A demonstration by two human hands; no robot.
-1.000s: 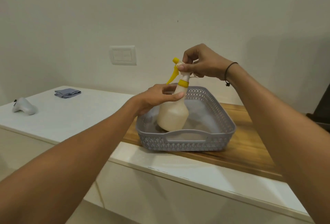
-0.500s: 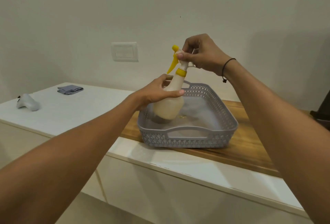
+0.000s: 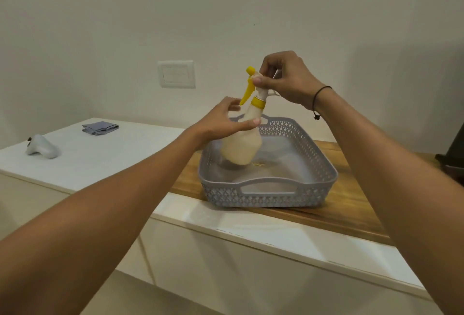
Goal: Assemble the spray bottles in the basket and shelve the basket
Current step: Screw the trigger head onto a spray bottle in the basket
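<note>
A cream spray bottle (image 3: 243,144) with a yellow collar hangs tilted above the grey lattice basket (image 3: 319,164), its base lifted off the basket floor. My left hand (image 3: 223,121) grips the bottle's shoulder from the left. My right hand (image 3: 283,78) pinches the white spray head (image 3: 259,90), whose yellow trigger and nozzle tip point left. The basket stands on a wooden countertop (image 3: 351,204).
A white counter (image 3: 105,154) stretches left, carrying a folded grey cloth (image 3: 100,127) and a white controller (image 3: 41,147). A wall switch plate (image 3: 176,74) sits behind. A dark object (image 3: 452,154) stands at the right edge. White cabinet fronts lie below.
The bottle has risen off the basket floor and tilted, base swinging left. Both hands have lifted with it, keeping their hold.
</note>
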